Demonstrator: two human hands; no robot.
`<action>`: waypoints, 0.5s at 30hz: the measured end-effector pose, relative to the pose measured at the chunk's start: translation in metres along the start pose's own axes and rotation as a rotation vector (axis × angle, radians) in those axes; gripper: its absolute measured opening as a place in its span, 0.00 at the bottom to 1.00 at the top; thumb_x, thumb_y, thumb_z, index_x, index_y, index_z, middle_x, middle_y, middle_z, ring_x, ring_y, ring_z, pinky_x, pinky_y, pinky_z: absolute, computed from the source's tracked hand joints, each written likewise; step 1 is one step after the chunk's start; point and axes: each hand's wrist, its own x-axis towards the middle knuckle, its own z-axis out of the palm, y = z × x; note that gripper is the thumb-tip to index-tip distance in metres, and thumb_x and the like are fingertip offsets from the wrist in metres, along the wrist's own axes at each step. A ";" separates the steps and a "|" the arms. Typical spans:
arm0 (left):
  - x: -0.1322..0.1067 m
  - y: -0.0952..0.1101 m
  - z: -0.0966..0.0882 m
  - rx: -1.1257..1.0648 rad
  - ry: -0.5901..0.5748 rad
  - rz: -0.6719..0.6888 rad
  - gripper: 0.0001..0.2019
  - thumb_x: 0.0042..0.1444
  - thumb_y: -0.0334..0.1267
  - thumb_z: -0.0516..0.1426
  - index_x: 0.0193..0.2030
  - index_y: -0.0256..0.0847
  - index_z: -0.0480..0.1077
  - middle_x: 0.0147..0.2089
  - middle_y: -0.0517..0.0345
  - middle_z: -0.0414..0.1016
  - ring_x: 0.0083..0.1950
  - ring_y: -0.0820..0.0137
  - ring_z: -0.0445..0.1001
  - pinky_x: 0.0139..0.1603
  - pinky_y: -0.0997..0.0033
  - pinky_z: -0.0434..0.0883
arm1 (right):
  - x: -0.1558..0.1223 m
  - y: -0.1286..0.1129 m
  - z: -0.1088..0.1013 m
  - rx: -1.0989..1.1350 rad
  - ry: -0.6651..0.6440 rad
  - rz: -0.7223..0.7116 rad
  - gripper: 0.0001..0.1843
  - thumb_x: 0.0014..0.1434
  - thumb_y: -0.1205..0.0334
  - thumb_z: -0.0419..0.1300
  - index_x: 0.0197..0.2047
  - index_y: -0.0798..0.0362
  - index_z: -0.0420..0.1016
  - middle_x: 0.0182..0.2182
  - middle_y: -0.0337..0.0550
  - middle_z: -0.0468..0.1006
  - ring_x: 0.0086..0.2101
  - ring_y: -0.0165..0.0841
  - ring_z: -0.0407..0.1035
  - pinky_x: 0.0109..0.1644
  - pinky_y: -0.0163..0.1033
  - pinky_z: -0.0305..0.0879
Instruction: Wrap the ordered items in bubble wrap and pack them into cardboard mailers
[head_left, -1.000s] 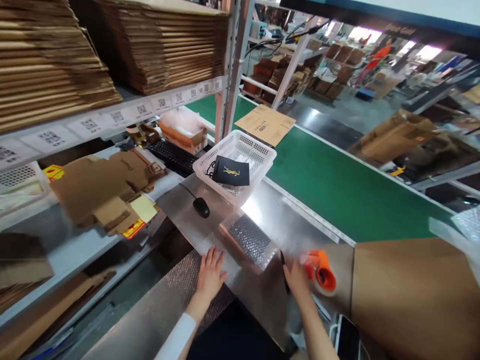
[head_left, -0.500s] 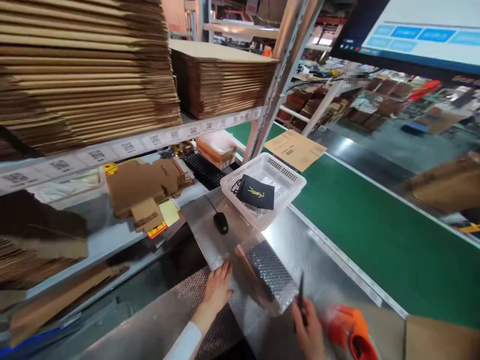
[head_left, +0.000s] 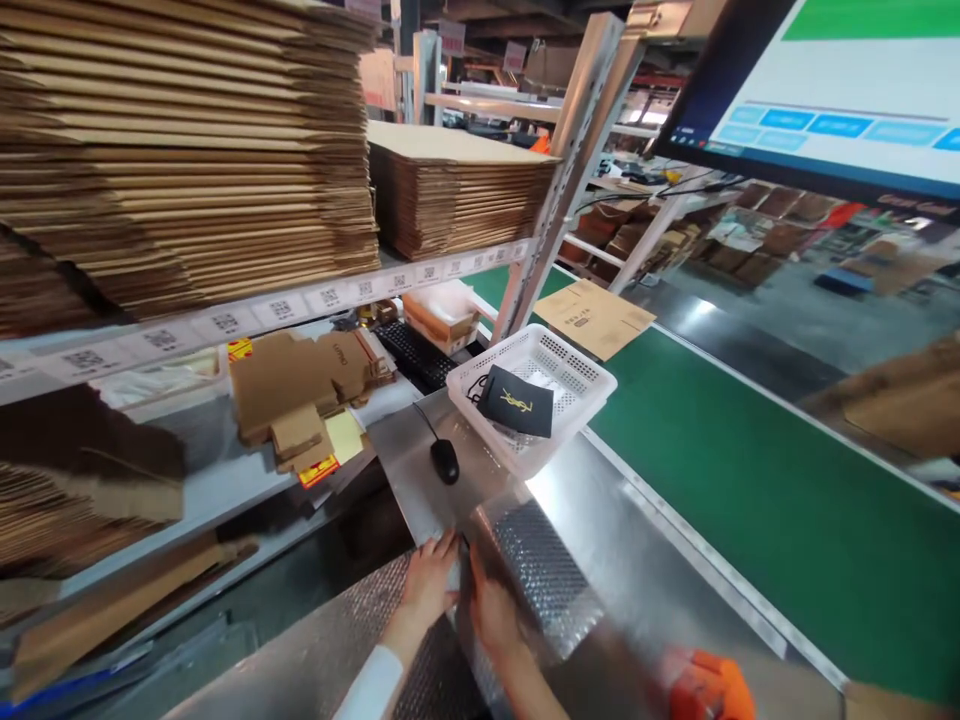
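Observation:
My left hand (head_left: 430, 580) lies flat on the steel table (head_left: 645, 560), fingers spread, at the near left corner of a bubble-wrapped packet (head_left: 544, 575). My right hand (head_left: 491, 610) is right beside it, pressed on the near edge of the same bubble wrap; a thin dark object sticks up between the two hands, and I cannot tell how the right fingers are set. An orange tape dispenser (head_left: 709, 685) sits at the bottom right, apart from both hands.
A white basket (head_left: 577, 375) holds a black pouch (head_left: 516, 402) beyond the packet. A black mouse (head_left: 445, 461) and keyboard (head_left: 412, 352) lie to the left. The green conveyor (head_left: 750, 460) runs on the right with a flat carton (head_left: 594, 318). Stacked cardboard (head_left: 187, 150) fills the shelves; a monitor (head_left: 825, 90) hangs upper right.
My right hand has moved left from beside the tape dispenser to the packet's near edge, next to my left hand. The view has tilted up and left.

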 end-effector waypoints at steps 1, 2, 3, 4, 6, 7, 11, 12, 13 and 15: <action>0.000 0.000 0.000 0.006 0.010 0.000 0.44 0.52 0.32 0.64 0.77 0.43 0.60 0.80 0.50 0.57 0.74 0.51 0.65 0.74 0.50 0.66 | -0.001 -0.002 -0.003 -0.012 -0.020 0.012 0.42 0.61 0.79 0.46 0.77 0.53 0.59 0.52 0.55 0.85 0.47 0.43 0.83 0.52 0.41 0.77; 0.000 0.000 0.001 0.012 0.020 0.001 0.44 0.52 0.32 0.64 0.77 0.43 0.60 0.80 0.49 0.57 0.74 0.51 0.65 0.73 0.50 0.67 | -0.001 -0.005 -0.006 -0.015 -0.041 0.020 0.43 0.61 0.80 0.46 0.78 0.52 0.58 0.54 0.53 0.84 0.49 0.42 0.82 0.56 0.42 0.76; 0.000 0.000 0.001 0.020 0.030 0.003 0.44 0.52 0.33 0.65 0.77 0.43 0.60 0.80 0.49 0.58 0.73 0.51 0.66 0.73 0.51 0.67 | -0.001 -0.007 -0.009 -0.015 -0.058 0.031 0.43 0.61 0.80 0.45 0.78 0.51 0.57 0.55 0.53 0.84 0.50 0.42 0.82 0.58 0.43 0.75; 0.000 0.000 0.002 0.030 0.040 0.005 0.44 0.52 0.33 0.65 0.77 0.44 0.60 0.80 0.50 0.58 0.73 0.51 0.67 0.72 0.51 0.69 | -0.001 -0.010 -0.011 -0.008 -0.072 0.039 0.42 0.62 0.79 0.46 0.78 0.51 0.56 0.54 0.53 0.84 0.51 0.44 0.82 0.59 0.44 0.75; 0.000 0.000 0.002 0.056 0.046 0.011 0.43 0.51 0.34 0.66 0.76 0.44 0.61 0.80 0.50 0.58 0.72 0.51 0.69 0.69 0.51 0.72 | -0.001 -0.012 -0.012 -0.004 -0.103 0.054 0.40 0.65 0.76 0.48 0.79 0.53 0.54 0.53 0.56 0.85 0.51 0.47 0.82 0.58 0.47 0.76; 0.000 0.000 0.002 0.069 0.044 0.013 0.43 0.51 0.34 0.65 0.76 0.45 0.61 0.79 0.50 0.58 0.71 0.51 0.69 0.68 0.51 0.72 | -0.002 -0.012 -0.011 -0.009 -0.117 0.060 0.40 0.66 0.75 0.49 0.79 0.53 0.53 0.52 0.57 0.85 0.50 0.48 0.82 0.56 0.48 0.77; 0.001 -0.001 0.001 0.108 0.025 0.013 0.42 0.53 0.37 0.65 0.76 0.45 0.61 0.80 0.52 0.58 0.72 0.50 0.68 0.69 0.50 0.72 | -0.012 0.000 -0.006 -0.025 -0.134 0.064 0.35 0.70 0.72 0.44 0.79 0.53 0.53 0.49 0.57 0.86 0.47 0.47 0.83 0.54 0.48 0.79; 0.002 -0.001 0.001 0.117 0.021 0.013 0.42 0.54 0.38 0.65 0.76 0.44 0.61 0.80 0.52 0.58 0.72 0.50 0.68 0.69 0.51 0.72 | -0.018 0.007 -0.003 -0.024 -0.136 0.065 0.35 0.71 0.72 0.42 0.78 0.54 0.55 0.49 0.57 0.86 0.47 0.47 0.83 0.54 0.48 0.79; 0.002 -0.001 0.000 0.125 0.018 0.012 0.42 0.54 0.38 0.65 0.76 0.43 0.60 0.80 0.52 0.58 0.72 0.50 0.69 0.69 0.51 0.72 | -0.027 0.016 0.000 -0.021 -0.139 0.071 0.34 0.70 0.72 0.42 0.78 0.55 0.57 0.49 0.57 0.86 0.47 0.47 0.83 0.54 0.48 0.79; 0.002 -0.001 0.000 0.136 0.015 0.010 0.43 0.54 0.38 0.66 0.77 0.41 0.60 0.80 0.50 0.57 0.71 0.50 0.69 0.68 0.52 0.72 | -0.051 0.042 0.012 0.001 -0.117 0.105 0.34 0.68 0.71 0.43 0.75 0.55 0.63 0.49 0.58 0.86 0.45 0.50 0.84 0.53 0.51 0.80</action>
